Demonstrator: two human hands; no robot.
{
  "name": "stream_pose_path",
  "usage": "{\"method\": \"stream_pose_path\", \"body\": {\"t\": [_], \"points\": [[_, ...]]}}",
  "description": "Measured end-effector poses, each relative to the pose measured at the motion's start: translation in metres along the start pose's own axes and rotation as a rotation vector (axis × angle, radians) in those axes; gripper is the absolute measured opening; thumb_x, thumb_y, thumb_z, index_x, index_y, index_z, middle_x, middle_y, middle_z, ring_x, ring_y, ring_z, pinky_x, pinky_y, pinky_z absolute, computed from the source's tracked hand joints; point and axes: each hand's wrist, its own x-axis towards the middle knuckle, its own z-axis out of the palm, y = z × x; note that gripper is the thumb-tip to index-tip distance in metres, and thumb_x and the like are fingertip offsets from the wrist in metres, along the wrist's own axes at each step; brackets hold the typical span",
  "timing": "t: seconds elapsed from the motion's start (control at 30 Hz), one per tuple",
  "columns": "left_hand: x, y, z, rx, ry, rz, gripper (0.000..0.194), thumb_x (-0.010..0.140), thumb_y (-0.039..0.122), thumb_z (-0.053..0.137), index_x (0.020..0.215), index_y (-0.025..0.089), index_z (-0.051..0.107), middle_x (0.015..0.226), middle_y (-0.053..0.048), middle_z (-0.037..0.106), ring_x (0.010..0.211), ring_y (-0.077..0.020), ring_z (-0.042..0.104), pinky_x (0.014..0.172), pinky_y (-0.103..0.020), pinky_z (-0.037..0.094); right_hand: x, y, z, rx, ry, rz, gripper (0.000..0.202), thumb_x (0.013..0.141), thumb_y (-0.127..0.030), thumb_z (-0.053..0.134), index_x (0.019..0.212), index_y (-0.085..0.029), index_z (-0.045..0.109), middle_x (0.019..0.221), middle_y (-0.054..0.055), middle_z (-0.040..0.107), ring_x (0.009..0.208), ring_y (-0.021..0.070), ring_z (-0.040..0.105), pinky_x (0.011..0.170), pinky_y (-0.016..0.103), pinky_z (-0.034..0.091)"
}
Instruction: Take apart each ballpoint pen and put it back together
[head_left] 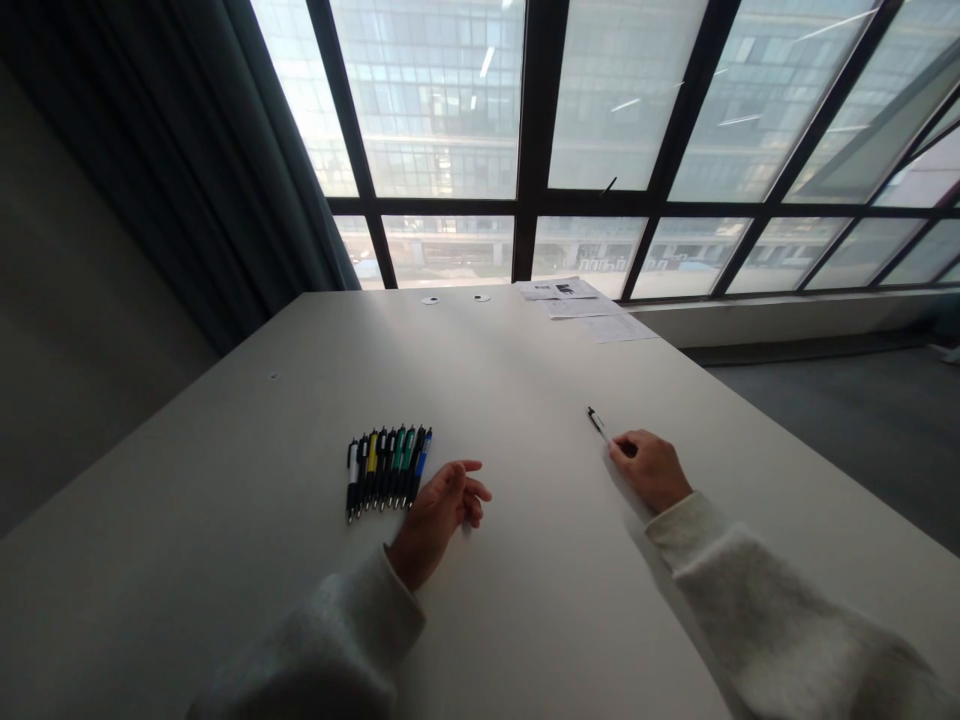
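Note:
A row of several pens [386, 468], side by side with their clickers pointing away from me, lies left of centre on the white table [510, 620]. Their barrels are black, white, yellow, green and blue. Just right of the row is my left hand [448, 503], empty, its fingers loosely apart and partly curled; it overlaps the blue pen's lower end in view. Farther right, my right hand [649, 466] pinches the near end of a white pen with a black top [598, 423]. That pen's near end is hidden by the fingers.
Sheets of printed paper [574, 309] lie at the table's far right corner. Two small white round pieces [430, 301] sit near the far edge. Beyond stand large windows [442, 100], with a dark curtain [277, 170] to the left. The table's right edge slants past my right arm.

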Motion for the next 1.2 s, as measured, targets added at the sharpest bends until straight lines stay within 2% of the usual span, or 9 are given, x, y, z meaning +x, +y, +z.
{"method": "stream_pose_path", "body": {"t": [0.5,0.9,1.07,1.2], "points": [[-0.0016,-0.0008,0.0001,0.028,-0.036,0.009,0.062,0.073,0.072,0.066,0.093,0.013,0.061,0.069,-0.004,0.066,0.054,-0.0116,0.054,0.052,-0.025,0.041,-0.0020,-0.0066,0.0030,-0.049,-0.019,-0.046,0.033,0.085,-0.036,0.051,0.078,-0.013,0.074,0.083,0.013,0.074,0.076,0.0237,0.066,0.076,0.032,0.047],[-0.0027,0.0010,0.0000,0.093,-0.058,0.019,0.060,0.075,0.073,0.063,0.088,0.014,0.062,0.069,-0.003,0.063,0.054,-0.0120,0.054,0.051,-0.026,0.040,-0.0044,-0.0091,0.0041,-0.029,-0.009,-0.043,0.030,0.085,-0.039,0.052,0.076,-0.016,0.069,0.079,0.011,0.072,0.074,0.0227,0.064,0.076,0.032,0.047],[-0.0022,-0.0004,-0.0006,0.192,-0.074,0.048,0.061,0.079,0.074,0.056,0.088,0.015,0.060,0.070,-0.004,0.063,0.055,-0.0129,0.055,0.052,-0.026,0.042,-0.0049,-0.0075,0.0071,-0.013,0.010,0.000,0.032,0.082,-0.043,0.055,0.090,-0.014,0.067,0.073,0.007,0.067,0.067,0.0211,0.062,0.070,0.032,0.046],[-0.0029,-0.0027,-0.0009,0.380,-0.057,0.118,0.057,0.085,0.073,0.046,0.087,0.016,0.058,0.070,-0.004,0.062,0.054,-0.0144,0.054,0.051,-0.028,0.043,-0.0054,-0.0064,0.0088,0.003,0.007,0.027,0.036,0.081,-0.047,0.055,0.096,-0.015,0.063,0.068,0.003,0.063,0.063,0.0199,0.060,0.065,0.031,0.045]]}}
